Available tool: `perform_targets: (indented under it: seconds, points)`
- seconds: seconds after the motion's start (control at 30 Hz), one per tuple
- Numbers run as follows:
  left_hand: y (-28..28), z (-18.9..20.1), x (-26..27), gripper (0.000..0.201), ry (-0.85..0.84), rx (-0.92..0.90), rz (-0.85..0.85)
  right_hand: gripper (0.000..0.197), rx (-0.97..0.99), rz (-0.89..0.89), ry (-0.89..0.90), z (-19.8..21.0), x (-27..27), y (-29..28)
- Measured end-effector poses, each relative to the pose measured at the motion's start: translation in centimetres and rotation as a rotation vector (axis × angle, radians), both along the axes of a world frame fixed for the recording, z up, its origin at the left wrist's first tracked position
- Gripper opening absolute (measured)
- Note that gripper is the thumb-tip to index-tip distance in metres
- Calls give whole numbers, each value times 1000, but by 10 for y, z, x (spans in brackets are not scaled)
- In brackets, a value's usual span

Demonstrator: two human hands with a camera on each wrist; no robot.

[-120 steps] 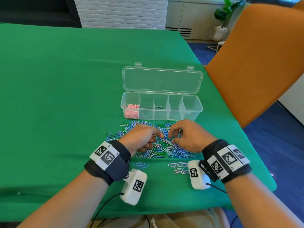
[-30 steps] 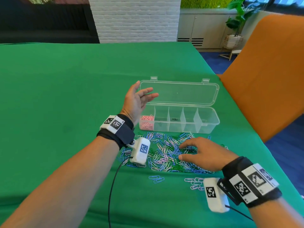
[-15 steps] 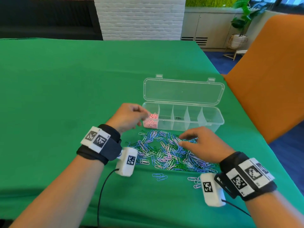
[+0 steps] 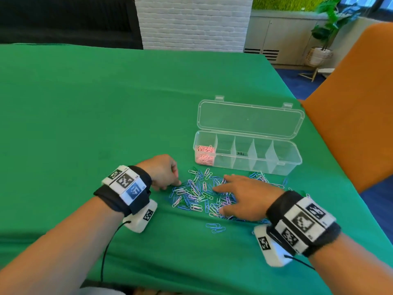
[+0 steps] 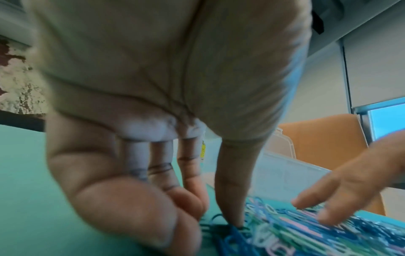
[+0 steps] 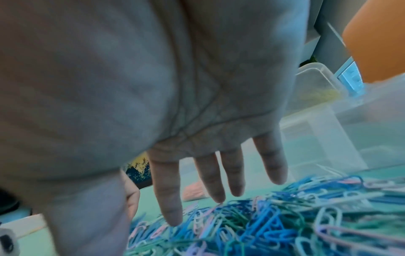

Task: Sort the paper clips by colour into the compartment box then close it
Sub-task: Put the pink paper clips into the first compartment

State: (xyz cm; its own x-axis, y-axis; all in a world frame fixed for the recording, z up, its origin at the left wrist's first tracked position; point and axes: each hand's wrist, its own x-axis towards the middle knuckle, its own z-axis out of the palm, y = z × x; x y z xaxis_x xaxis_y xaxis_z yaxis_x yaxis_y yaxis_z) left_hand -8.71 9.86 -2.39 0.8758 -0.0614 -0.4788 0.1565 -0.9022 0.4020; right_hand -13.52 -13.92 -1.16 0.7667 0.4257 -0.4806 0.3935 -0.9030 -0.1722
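Observation:
A clear compartment box [image 4: 276,165] stands with its lid [image 4: 248,119] laid open behind it. Pink clips [image 4: 204,156] fill its leftmost compartment; the other compartments look bare. In front of it lies a mixed pile of blue, green, white and lilac paper clips [image 4: 197,193]. My left hand [image 4: 176,184] is at the pile's left edge with its fingers curled. Its thumb tip [image 5: 235,221] is down on blue clips [image 5: 232,232], and nothing is lifted. My right hand [image 4: 234,194] lies spread over the right half of the pile, its straight fingers [image 6: 168,204] just above the clips [image 6: 263,225].
Two blue clips [image 4: 215,227] lie apart from the pile, nearer to me. An orange chair back [image 4: 350,107] rises close beside the table's right edge. The green cloth [image 4: 95,124] stretches far to the left and behind the box.
My left hand, open over the pink compartment a second ago, has come back down to the pile's left edge with fingers curled. The right hand stayed on the pile.

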Motion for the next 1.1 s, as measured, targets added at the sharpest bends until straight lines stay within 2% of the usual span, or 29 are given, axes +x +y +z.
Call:
perform_targets:
  seconds: [0.13,0.23,0.47,0.57,0.63,0.73,0.83,0.97,1.1]
  points:
    - [1,-7,-4,18,24,-72,48,68,85,-3,-25,-1,5,16]
    - [-5,-9,-6,12,8,-144,61,70,52,45,15,-9,6,22]
    - [5,-8,-6,7,-27,-188,110,61,79,-73,-97,1,4,15]
    - [5,-8,-8,5,-45,-174,96,58,83,-19,-7,-3,2,17]
    - [7,-9,-9,5,-47,-177,95,55,43,-21,-9,-3,0,15]
    - [8,-11,-10,7,-10,-290,110,53,79,-38,-114,-2,-3,19]
    - [4,-14,-12,9,9,-398,130,60,143,51,-49,-9,-8,31]
    - [11,-15,-13,8,-37,-328,133,64,64,23,-64,-13,-8,26]
    - [18,-15,-13,8,-43,-298,138,58,119,60,-137,-14,-13,26]
